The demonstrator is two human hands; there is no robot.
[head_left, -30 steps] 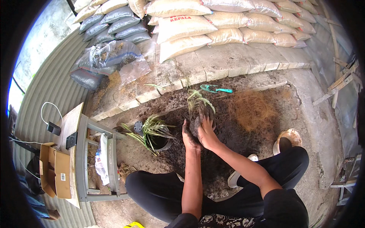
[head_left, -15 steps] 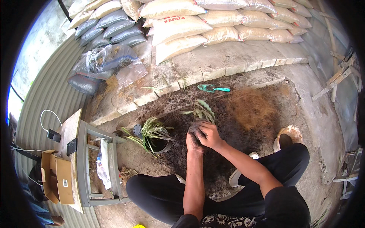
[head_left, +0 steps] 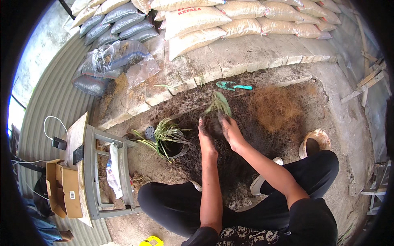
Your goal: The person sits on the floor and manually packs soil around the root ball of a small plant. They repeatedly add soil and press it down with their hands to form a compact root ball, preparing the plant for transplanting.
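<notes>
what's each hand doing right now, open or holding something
Left hand: cupped, holding the plant from its left side, together with the other hand.
Right hand: cupped, holding the same plant from its right side.

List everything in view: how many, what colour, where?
Held plant: one, green, centre
Leafy clump: one, green, at the dark pot
Trowel: one, teal, beyond held plant
Fibre heap: one, brown, right of centre
Soil: one spread, dark, centre
Pale sacks: many, tan, top
Dark sacks: several, grey, upper left
Plastic bag: one, clear, upper left
Table: one, grey frame, left
Cardboard box: one, brown, lower left
Tub: one, whitish, right
Unclear object: one, yellow, bottom edge
Legs: two, black trousers, bottom
Left hand: one, soiled, left of plant
Right hand: one, soiled, right of plant
</notes>
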